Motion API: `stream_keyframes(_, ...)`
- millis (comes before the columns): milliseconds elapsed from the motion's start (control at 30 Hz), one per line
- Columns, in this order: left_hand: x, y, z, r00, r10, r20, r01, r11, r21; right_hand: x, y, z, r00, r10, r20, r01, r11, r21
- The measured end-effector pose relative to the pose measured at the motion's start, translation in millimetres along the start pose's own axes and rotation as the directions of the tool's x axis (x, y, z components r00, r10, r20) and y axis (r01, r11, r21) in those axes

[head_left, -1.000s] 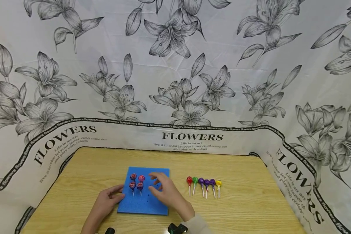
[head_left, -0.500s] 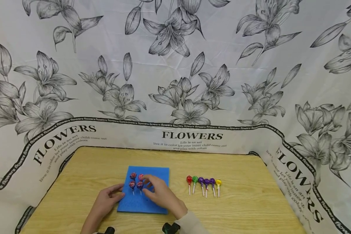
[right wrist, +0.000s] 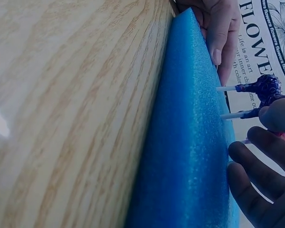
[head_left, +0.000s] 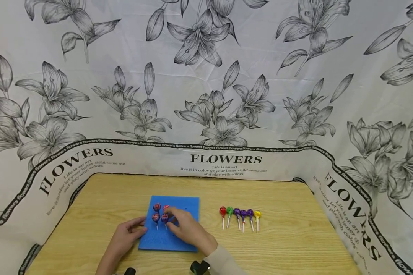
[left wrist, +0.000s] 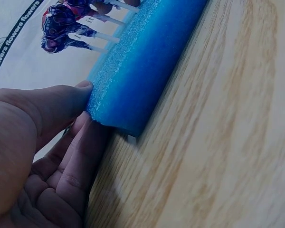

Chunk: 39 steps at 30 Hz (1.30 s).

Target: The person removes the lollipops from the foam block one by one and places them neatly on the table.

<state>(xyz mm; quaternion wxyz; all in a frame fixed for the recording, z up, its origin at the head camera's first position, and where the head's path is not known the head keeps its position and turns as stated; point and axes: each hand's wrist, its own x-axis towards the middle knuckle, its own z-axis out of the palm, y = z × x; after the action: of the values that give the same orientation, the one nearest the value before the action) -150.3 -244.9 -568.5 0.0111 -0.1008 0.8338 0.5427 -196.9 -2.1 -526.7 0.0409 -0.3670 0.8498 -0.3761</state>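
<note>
A white cloth (head_left: 227,164) printed with lilies hangs behind a wood-grain table (head_left: 268,248). The pink lollipop (head_left: 166,207) stands in the back row of the blue foam block (head_left: 168,242), partly covered by the right hand (head_left: 191,230). That hand's index finger reaches its head while the thumb lies apart, beside the purple lollipop (head_left: 164,217) in front; whether anything is pinched I cannot tell, even from the right wrist view. Two dark red lollipops, one behind (head_left: 156,207) and one in front (head_left: 155,217), complete the two-by-two group. The left hand (head_left: 125,236) clamps the block's left edge, thumb at the top rim and fingers against the side. Well to the right lie red (head_left: 223,211), green (head_left: 230,211), three purple (head_left: 243,214) and yellow (head_left: 257,214) lollipops in a row.

Handling the pink one well likely calls for a light pinch, force straight along the stick, and a thumb clear of its purple neighbour. The left hand should keep the soft block from sliding.

Compared with a second ago, the right hand has shifted left from open foam to the lollipops; the left hand and the loose row look unchanged.
</note>
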Motion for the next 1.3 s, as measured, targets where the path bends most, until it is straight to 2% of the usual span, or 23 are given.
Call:
stream_keyframes(333, 0.4, -1.7, 0.4, 1.000, 0.010, 0.006, -0.010, 1.000, -0.004, 1.3, 2.0, 3.8, 0.999, -0.042, -0.016, 0.042, 0.999, -0.022)
stream_keyframes(767, 0.3, -1.9, 0.4, 1.000, 0.012, 0.005, -0.012, 1.000, -0.016, 0.6, 1.9, 5.3, 0.999, -0.008, -0.045, 0.011, 0.998, 0.068)
stream_keyframes(1300, 1.0, -1.9, 1.0, 1.000, 0.004, -0.001, -0.004, 1.000, -0.028, -0.2, 1.6, 6.1, 0.997, 0.005, -0.082, 0.005, 0.993, 0.117)
